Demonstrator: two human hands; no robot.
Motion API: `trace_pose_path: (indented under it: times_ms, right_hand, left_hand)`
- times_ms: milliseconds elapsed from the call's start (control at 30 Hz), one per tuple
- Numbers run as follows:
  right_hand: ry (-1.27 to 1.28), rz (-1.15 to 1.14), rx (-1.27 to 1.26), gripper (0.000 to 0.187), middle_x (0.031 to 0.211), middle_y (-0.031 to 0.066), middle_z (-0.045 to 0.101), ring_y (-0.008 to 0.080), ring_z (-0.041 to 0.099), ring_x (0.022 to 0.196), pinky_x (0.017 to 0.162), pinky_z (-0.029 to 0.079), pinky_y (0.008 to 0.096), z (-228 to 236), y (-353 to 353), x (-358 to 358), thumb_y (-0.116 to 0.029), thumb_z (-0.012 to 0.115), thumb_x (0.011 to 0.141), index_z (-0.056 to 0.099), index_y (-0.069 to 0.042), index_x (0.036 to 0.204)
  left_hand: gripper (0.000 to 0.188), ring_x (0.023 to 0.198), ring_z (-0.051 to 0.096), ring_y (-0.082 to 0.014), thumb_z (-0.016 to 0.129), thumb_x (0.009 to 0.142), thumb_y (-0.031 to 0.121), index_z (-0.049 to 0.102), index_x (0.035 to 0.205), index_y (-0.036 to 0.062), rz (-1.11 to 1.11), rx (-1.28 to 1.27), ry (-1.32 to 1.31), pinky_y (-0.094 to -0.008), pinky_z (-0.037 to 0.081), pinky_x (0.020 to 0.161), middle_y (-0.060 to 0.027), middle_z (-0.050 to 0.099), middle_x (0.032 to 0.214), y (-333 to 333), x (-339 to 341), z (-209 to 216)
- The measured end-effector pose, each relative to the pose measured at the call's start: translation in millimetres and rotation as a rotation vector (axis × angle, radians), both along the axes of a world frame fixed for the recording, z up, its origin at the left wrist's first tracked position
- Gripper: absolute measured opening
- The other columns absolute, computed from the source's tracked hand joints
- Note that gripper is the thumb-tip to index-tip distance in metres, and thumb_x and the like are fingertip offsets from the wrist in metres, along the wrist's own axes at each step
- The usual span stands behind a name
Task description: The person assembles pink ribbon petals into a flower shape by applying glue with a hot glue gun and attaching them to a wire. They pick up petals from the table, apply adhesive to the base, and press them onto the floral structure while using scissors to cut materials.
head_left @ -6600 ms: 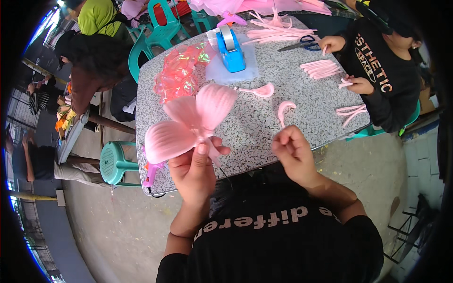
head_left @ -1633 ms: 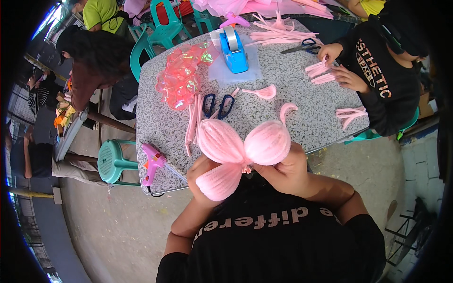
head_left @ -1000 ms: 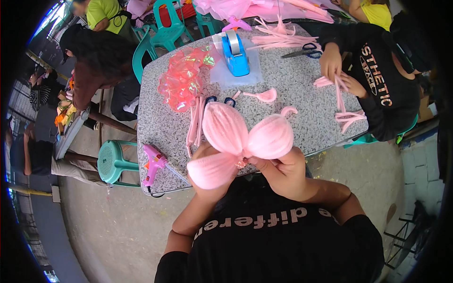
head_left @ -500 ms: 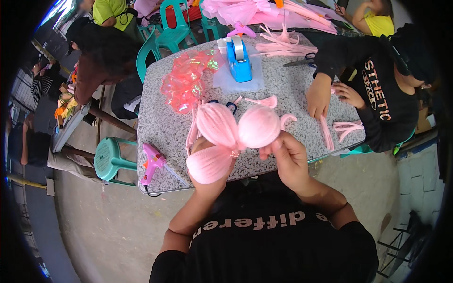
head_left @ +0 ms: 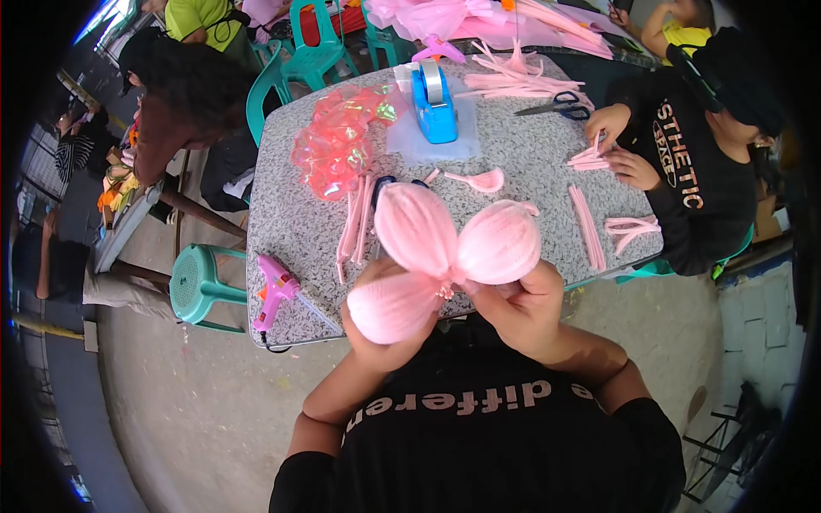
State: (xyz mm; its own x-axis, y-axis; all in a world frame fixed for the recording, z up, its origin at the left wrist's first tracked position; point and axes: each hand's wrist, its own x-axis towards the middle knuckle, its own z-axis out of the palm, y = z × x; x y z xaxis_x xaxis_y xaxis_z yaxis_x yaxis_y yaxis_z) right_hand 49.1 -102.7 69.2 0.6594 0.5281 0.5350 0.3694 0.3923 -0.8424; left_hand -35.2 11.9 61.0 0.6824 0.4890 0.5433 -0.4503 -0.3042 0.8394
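Observation:
A fuzzy pink pipe-cleaner flower (head_left: 416, 231) with three puffed petals and a cluster of small pale stamens is held up over the table's near edge. My left hand (head_left: 376, 352) is closed around it from below, behind the lower-left petal, most of its fingers hidden. At the right petal's base, my right hand (head_left: 523, 318) pinches the flower near its centre with thumb and bent fingers. Beyond the flower lie a loose pink petal (head_left: 486, 180) and a bundle of pink pipe cleaners (head_left: 357, 227). Dark-handled scissors (head_left: 385, 181) are partly hidden behind the flower.
On the speckled table (head_left: 299, 231) are a pink glue gun (head_left: 275, 292), blue tape dispenser (head_left: 434, 111), shiny pink film (head_left: 333, 150) and open scissors (head_left: 560, 105). At right, a co-worker's hands (head_left: 620, 154) handle pink strips. A green stool (head_left: 205, 282) stands at left.
The flower has risen and shifted right, its petals turning slightly. My right hand has moved in to its centre. The co-worker's hands have drawn back, leaving pink strips on the table.

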Motion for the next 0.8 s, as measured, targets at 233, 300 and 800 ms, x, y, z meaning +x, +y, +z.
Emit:
trace_pose_path:
  times_ms: [233, 300, 800]
  right_hand:
    - [0.104, 0.061, 0.05, 0.015, 0.076, 0.0076, 0.053, 0.0084, 0.054, 0.063, 0.054, 0.042, 0.0182, 1, 1, -1, 0.005, 0.054, 0.067, 0.052, 0.003, 0.082]
    - [0.099, 0.045, 0.047, 0.014, 0.075, 0.0071, 0.053, 0.0074, 0.053, 0.061, 0.052, 0.041, 0.0172, 4, 2, -3, 0.005, 0.054, 0.067, 0.052, 0.003, 0.08]
    - [0.062, -0.032, 0.043, 0.009, 0.063, 0.0037, 0.053, 0.0051, 0.05, 0.051, 0.045, 0.038, 0.0179, -1, 7, -6, 0.001, 0.058, 0.063, 0.054, 0.0, 0.072]
  left_hand:
    - [0.013, 0.067, 0.053, -0.014, 0.06, 0.061, -0.002, 0.055, 0.072, -0.003, 0.012, -0.053, 0.094, -0.024, 0.041, 0.061, -0.0095, 0.056, 0.074, 1, -1, 6]
    - [0.012, 0.066, 0.053, -0.0136, 0.06, 0.061, -0.001, 0.055, 0.071, -0.0027, 0.016, -0.034, 0.089, -0.0238, 0.041, 0.061, -0.0092, 0.056, 0.073, 0, -2, 9]
    - [0.012, 0.068, 0.051, -0.0122, 0.058, 0.063, -0.002, 0.054, 0.074, -0.0031, -0.031, -0.15, 0.017, -0.0233, 0.04, 0.061, -0.0079, 0.054, 0.075, -2, -2, 4]
